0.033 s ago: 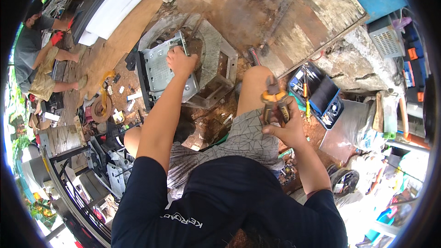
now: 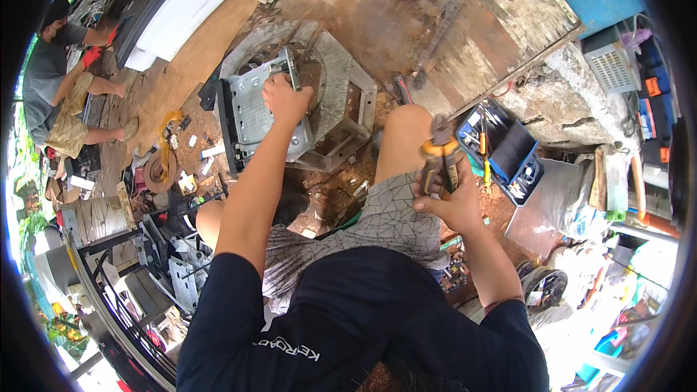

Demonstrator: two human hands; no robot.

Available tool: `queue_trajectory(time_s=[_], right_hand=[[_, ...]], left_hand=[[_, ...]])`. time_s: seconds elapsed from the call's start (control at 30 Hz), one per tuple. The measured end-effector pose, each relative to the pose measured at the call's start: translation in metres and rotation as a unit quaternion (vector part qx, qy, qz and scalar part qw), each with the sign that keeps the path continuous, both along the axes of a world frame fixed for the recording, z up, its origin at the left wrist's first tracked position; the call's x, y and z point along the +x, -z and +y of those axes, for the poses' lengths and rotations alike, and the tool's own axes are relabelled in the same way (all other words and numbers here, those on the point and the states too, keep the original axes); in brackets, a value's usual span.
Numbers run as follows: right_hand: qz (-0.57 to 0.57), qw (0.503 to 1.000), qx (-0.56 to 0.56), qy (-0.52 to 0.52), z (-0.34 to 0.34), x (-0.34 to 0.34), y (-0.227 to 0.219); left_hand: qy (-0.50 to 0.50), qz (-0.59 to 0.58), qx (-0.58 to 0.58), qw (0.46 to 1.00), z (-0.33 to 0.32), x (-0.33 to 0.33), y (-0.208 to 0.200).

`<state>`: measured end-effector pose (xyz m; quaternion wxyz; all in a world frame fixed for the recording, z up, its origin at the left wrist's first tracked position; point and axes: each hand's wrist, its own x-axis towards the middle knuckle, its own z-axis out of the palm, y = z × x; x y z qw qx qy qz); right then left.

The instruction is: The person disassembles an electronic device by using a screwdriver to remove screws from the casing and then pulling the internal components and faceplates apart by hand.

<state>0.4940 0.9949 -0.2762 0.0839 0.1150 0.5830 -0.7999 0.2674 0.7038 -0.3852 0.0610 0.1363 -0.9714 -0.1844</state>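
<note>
My left hand point(image 2: 287, 99) is closed on the raised edge of a grey sheet-metal chassis point(image 2: 250, 105) with a black strip along its left side. The chassis lies tilted on a hexagonal concrete block point(image 2: 337, 94) that has an opening in its middle. Over my right knee, my right hand point(image 2: 457, 199) grips a pair of pliers point(image 2: 440, 147) with yellow and black handles. Their jaws point away from me, and the handles are spread slightly apart. The pliers are clear of the chassis.
Right of my knee lies an open blue tool case point(image 2: 519, 156) with a yellow screwdriver point(image 2: 485, 147). A worn wooden board point(image 2: 501, 22) spans the far side. Scrap metal parts point(image 2: 185, 279) pile up at left. A person with red gloves point(image 2: 91, 56) works at far left.
The pliers have shifted slightly to the right and away from me, with their jaws now showing more sharply. My left hand and the chassis stay in place.
</note>
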Motion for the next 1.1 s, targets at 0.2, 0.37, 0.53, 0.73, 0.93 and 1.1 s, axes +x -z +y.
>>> queue_trajectory(time_s=[0.2, 0.37, 0.53, 0.73, 0.93, 1.1], right_hand=[[0.04, 0.997, -0.059, -0.001, -0.023, -0.012, 0.031], [0.249, 0.889, 0.373, -0.089, -0.051, -0.041, 0.012], [0.374, 0.766, 0.518, -0.075, -0.096, -0.049, -0.044], [0.51, 0.683, 0.52, -0.049, -0.121, -0.058, -0.033], [0.517, 0.689, 0.506, -0.038, -0.117, -0.058, -0.007], [0.48, 0.701, 0.527, -0.025, -0.119, -0.059, -0.013]], left_hand=[[0.068, 0.091, 0.308, 0.944, -0.059, 0.076, -0.093], [0.051, 0.172, 0.565, 0.805, -0.096, 0.117, -0.134], [-0.004, 0.253, 0.694, 0.674, -0.063, 0.144, -0.132], [-0.052, 0.243, 0.697, 0.672, -0.01, 0.163, -0.106], [-0.024, 0.295, 0.654, 0.696, -0.006, 0.148, -0.08], [-0.019, 0.264, 0.69, 0.673, -0.008, 0.139, -0.077]])
